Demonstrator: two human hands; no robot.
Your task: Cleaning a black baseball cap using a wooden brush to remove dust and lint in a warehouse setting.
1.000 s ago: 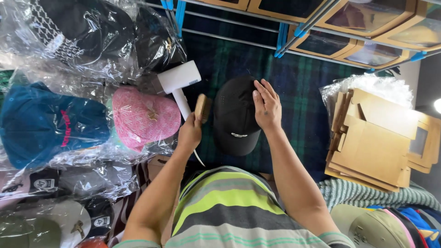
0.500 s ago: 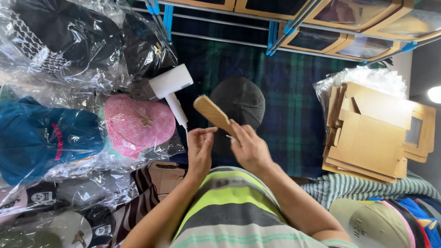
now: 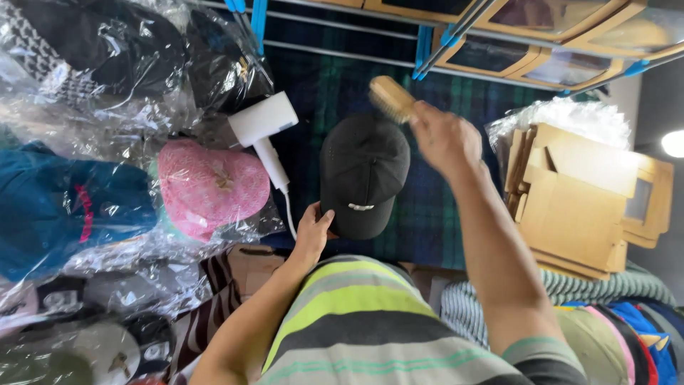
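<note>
1. Our right hand (image 3: 443,139) is closed around the handle of a small wooden brush with pale bristles (image 3: 390,98). It holds the brush raised just beyond the far edge of the black fabric baseball cap (image 3: 363,175), bristles turned down and toward the cap.

2. Our left hand (image 3: 312,229) rests at the near edge of that cap, fingertips touching the brim's left corner. The grip looks like a steadying one, keeping the cap flat on the dark green-and-blue plaid cloth (image 3: 442,207). We cannot tell whether the fingers pinch the brim or only press against it.

3. The cap lies between our two hands, crown away from us and brim toward us, with a small pale emblem on its front.

4. Just left of the left hand and the cap sits a white handheld appliance with a straight handle (image 3: 265,132), its thin cord trailing back toward us.

5. Further left are a pink patterned cap in clear plastic wrap (image 3: 212,187) and more bagged caps, their details lost in glare.

6. To the right of the right arm stands a stack of flat brown cardboard boxes with window cut-outs (image 3: 584,199).

7. The right hand is motion-blurred, so its fingers and the brush handle are hard to make out. Our striped shirt hides the near ground.
</note>
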